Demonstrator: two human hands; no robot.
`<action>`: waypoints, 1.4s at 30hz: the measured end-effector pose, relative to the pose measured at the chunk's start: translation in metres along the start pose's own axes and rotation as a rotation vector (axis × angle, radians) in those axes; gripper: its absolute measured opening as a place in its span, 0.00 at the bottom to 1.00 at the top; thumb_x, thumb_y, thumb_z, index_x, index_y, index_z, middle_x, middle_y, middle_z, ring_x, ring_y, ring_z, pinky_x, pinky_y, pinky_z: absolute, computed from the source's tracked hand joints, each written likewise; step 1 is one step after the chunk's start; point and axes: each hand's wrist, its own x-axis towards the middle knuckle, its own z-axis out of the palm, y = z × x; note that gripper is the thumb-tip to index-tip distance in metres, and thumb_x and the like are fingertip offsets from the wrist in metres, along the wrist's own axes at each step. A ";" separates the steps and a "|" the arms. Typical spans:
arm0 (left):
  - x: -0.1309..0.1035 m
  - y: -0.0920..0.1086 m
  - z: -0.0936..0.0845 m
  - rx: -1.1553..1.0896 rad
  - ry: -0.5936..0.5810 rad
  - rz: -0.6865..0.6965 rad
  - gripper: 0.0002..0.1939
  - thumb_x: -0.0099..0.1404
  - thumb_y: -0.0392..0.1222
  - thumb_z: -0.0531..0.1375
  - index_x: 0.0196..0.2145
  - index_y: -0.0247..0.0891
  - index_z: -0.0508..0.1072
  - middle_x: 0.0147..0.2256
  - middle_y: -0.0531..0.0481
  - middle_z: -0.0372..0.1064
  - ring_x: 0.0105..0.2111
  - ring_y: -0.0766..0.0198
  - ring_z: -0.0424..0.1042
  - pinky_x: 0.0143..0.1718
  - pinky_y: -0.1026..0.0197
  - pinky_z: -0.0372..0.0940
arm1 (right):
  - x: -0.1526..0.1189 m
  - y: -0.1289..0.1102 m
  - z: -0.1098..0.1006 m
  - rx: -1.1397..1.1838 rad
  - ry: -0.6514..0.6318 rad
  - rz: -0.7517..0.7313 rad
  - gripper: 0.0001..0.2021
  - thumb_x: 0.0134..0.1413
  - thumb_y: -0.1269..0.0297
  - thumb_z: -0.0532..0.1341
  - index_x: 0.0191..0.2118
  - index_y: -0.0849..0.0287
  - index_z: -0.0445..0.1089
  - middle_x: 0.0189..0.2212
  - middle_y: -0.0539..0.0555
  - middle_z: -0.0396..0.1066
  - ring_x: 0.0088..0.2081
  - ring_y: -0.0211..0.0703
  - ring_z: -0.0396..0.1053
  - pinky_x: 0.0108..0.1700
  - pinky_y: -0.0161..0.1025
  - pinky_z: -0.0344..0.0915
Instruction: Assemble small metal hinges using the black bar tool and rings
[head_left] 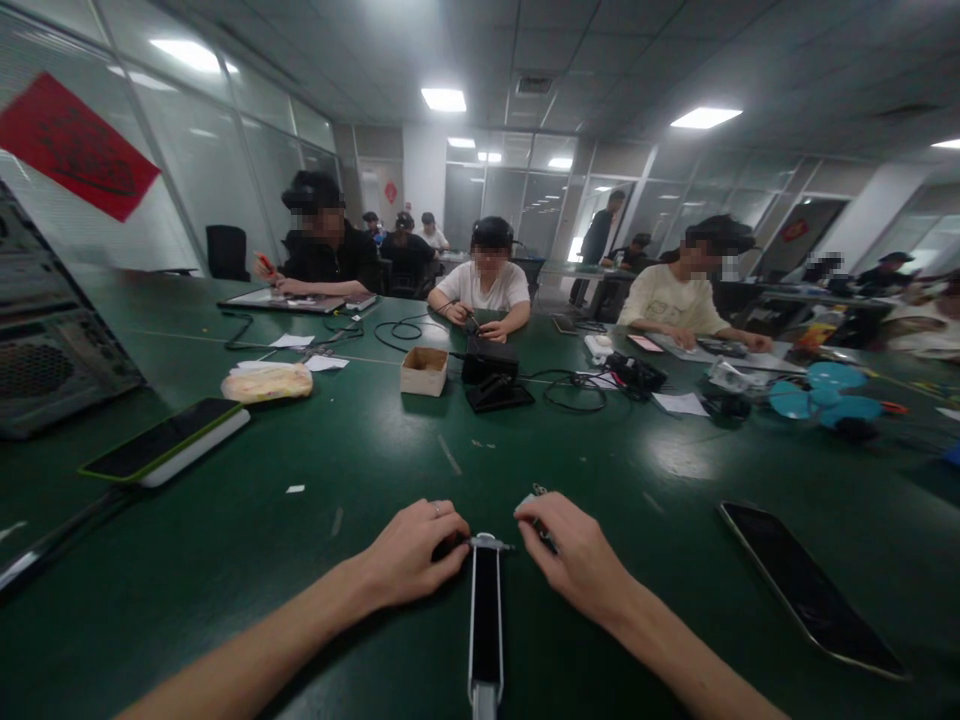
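Near the front middle of the green table (405, 440) lies a long narrow object (487, 610) with a black face, pale edges and a thin silver crosspiece (493, 543) at its far end. My left hand (416, 550) is closed beside that end, thumb and fingers pinched at the crosspiece's left tip. My right hand (574, 550) is closed too, a short way to the right, holding a small object (528, 503) with a pale end and metal bits showing past the fingers. Most of it is hidden, so its kind cannot be made out.
A phone (810, 590) lies to the right. At left are a green-edged black device (165, 440) and a computer case (60, 330). Farther back stand a small open box (424, 372), a black stand (499, 390), cables and a blue fan (825, 395). Several people sit across the table.
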 end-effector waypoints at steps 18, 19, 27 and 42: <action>-0.001 0.005 -0.002 0.026 0.172 0.076 0.09 0.66 0.41 0.55 0.41 0.37 0.70 0.35 0.47 0.69 0.36 0.60 0.67 0.37 0.58 0.58 | -0.006 -0.017 0.030 0.101 0.218 -0.163 0.07 0.60 0.72 0.54 0.40 0.57 0.67 0.32 0.54 0.73 0.34 0.42 0.70 0.37 0.40 0.68; -0.001 0.006 -0.001 0.019 0.214 0.105 0.08 0.66 0.40 0.54 0.40 0.37 0.70 0.35 0.47 0.70 0.35 0.60 0.67 0.37 0.59 0.58 | -0.006 -0.018 0.030 0.112 0.239 -0.180 0.06 0.60 0.72 0.54 0.40 0.57 0.67 0.31 0.54 0.73 0.33 0.41 0.70 0.37 0.39 0.68; -0.001 0.012 0.009 -0.007 0.381 0.335 0.07 0.69 0.37 0.52 0.36 0.36 0.69 0.30 0.50 0.70 0.30 0.65 0.67 0.32 0.61 0.55 | -0.005 -0.026 0.031 0.232 0.303 -0.300 0.06 0.58 0.75 0.56 0.37 0.57 0.66 0.30 0.52 0.73 0.31 0.39 0.70 0.34 0.36 0.67; -0.004 0.012 -0.005 0.025 0.323 0.213 0.06 0.61 0.34 0.49 0.30 0.36 0.65 0.28 0.49 0.66 0.29 0.63 0.63 0.32 0.60 0.54 | -0.002 -0.023 0.023 0.144 0.306 -0.302 0.05 0.58 0.74 0.56 0.37 0.58 0.66 0.28 0.52 0.72 0.30 0.39 0.69 0.34 0.37 0.65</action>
